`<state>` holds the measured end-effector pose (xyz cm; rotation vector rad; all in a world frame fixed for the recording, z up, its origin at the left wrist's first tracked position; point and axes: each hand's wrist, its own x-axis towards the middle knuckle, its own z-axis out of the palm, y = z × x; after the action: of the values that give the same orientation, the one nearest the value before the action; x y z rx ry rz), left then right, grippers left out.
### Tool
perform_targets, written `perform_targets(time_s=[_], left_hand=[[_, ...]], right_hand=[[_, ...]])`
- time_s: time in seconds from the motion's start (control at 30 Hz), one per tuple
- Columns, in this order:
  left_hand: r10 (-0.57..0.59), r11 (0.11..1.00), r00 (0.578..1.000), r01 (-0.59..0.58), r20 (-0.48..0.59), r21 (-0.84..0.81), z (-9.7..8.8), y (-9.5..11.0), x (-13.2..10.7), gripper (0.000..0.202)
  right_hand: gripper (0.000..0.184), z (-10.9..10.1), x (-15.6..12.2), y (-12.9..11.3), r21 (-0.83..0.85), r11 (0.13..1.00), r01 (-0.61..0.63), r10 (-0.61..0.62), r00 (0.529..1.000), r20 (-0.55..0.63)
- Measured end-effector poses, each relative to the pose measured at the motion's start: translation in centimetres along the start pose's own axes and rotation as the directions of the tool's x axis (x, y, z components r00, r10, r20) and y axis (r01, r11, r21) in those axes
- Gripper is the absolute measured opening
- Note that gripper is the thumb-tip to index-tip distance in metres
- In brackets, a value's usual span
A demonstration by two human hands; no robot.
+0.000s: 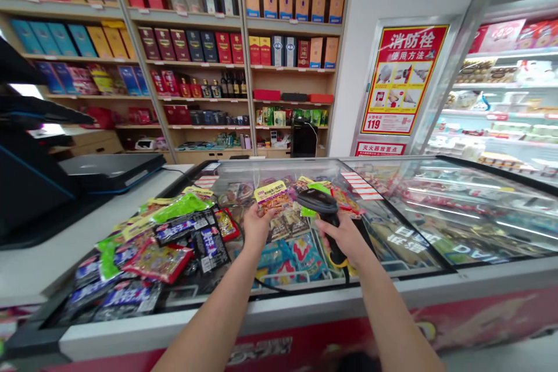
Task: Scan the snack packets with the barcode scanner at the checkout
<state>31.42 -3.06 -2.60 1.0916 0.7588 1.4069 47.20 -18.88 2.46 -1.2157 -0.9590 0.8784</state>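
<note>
Showing two bare hands above a glass-topped freezer surface [405, 215]. The left hand [257, 226] holds a flat yellow-labelled snack packet [272, 196] upright, its grip closed on the packet's lower edge. The right hand [344, 238] has its grip closed around a black handheld barcode scanner [326, 209] with yellow trim, the scanner head just beside the packet. Loose foil snack packets [174, 261] lie heaped on the surface.
</note>
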Motion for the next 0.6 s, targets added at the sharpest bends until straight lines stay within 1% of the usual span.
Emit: perform_targets(time_s=[0.13, 0.23, 0.33, 0.47, 0.6], left_hand=[[0.006, 0.998, 1.0, -0.005, -0.015, 0.063, -0.1, -0.5, 0.1, 0.037], [0.021, 0.996, 1.0, -0.021, 0.0, 0.082, 0.0, -0.6, 0.4, 0.036], [0.04, 0.996, 0.999, -0.042, 0.022, 0.073, 0.1, -0.6, 0.5, 0.037], [0.047, 0.997, 0.998, -0.05, 0.046, 0.056, 0.3, -0.5, 0.5, 0.036], [0.043, 0.999, 0.998, -0.043, 0.048, -0.004, 0.6, -0.5, 0.5, 0.038]], right_hand=[[0.03, 0.5, -2.6, -0.5, -0.037, 0.999, -0.018, 0.017, 0.999, -0.03], [0.029, 0.9, -3.6, -0.8, -0.038, 0.997, -0.06, 0.059, 0.998, -0.02], [0.03, 1.0, -3.4, -0.7, -0.076, 0.995, -0.062, 0.059, 0.998, -0.035], [0.028, 0.8, -2.6, 0.2, -0.128, 0.991, -0.034, 0.024, 0.997, -0.076], [0.025, 0.7, -2.5, 0.9, -0.168, 0.986, 0.001, -0.012, 0.998, -0.061]])
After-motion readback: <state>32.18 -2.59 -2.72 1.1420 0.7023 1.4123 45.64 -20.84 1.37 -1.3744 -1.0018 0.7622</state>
